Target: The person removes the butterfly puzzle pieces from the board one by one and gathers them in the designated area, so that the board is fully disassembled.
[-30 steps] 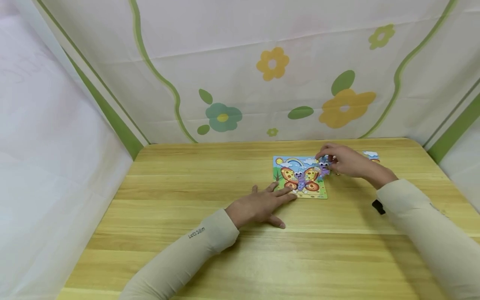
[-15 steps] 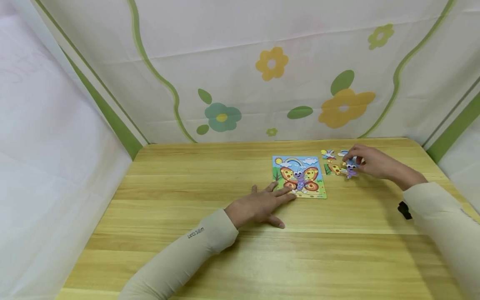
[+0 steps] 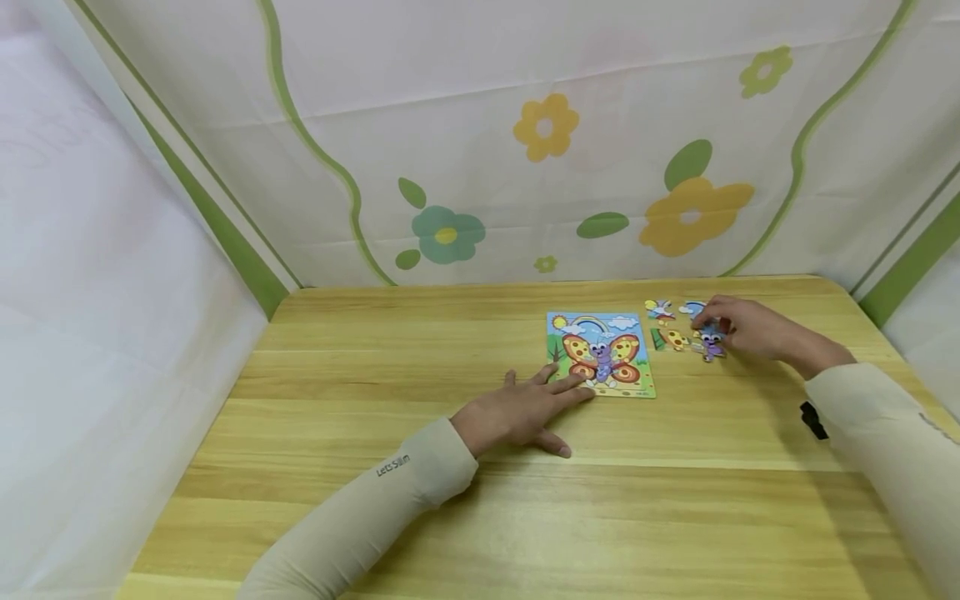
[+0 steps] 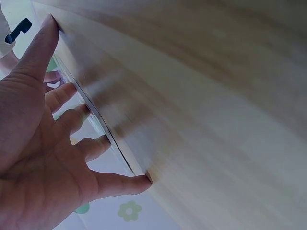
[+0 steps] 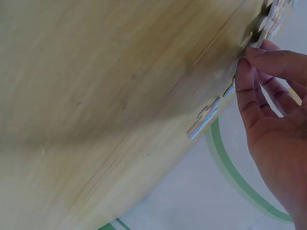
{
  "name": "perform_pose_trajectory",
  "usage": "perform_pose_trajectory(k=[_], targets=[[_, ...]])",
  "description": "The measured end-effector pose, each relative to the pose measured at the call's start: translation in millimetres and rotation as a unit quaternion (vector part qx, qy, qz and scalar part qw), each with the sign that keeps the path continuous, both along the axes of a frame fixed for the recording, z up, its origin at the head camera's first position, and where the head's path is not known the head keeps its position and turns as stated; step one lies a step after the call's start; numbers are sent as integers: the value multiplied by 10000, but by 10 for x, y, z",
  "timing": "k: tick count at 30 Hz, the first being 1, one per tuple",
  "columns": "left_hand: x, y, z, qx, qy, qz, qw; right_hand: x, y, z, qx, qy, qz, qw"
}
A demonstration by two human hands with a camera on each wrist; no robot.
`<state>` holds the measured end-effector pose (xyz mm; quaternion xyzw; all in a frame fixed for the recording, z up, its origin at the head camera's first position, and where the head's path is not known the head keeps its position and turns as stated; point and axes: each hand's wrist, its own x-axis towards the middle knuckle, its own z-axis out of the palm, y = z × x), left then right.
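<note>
A square butterfly puzzle board [image 3: 600,323] lies on the wooden table, with a sun and rainbow across its top. My left hand [image 3: 517,410] rests with spread fingers on the board's lower left edge, the thumb on the wood. In the left wrist view, the fingertips of my left hand [image 4: 57,153] sit along the board's edge. To the right of the board, my right hand [image 3: 750,327] pinches a puzzle piece [image 3: 709,346] showing a purple butterfly face, low over the other pieces. The right wrist view shows my right hand [image 5: 278,100] with thumb and fingertips together.
Loose puzzle pieces lie between the board and my right hand: a yellow-winged piece [image 3: 675,339], a piece with yellow and white patches [image 3: 660,310] and a rainbow piece [image 3: 693,308]. Behind the table's far edge hangs a white cloth [image 3: 480,150] printed with flowers.
My right hand has moved right with the purple-faced piece, from over the board's right edge to among the loose pieces, and then lowered. The left hand has stayed on the board.
</note>
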<state>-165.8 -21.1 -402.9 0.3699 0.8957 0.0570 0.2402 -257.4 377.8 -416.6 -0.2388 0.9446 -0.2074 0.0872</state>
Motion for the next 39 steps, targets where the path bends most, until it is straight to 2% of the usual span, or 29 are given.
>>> perform_pose_trajectory(k=[15,30,39], targets=[[0,2,-9,52,-22,-33,10000,-9,40,-8,126,209,-39,9997],[3,3,1,45,-10,-43,10000,1,67,-1,-13,81,-105,9999],[-5,16,-1,24,-75,20,10000,40,-124,92,-6,246,-71,9997]])
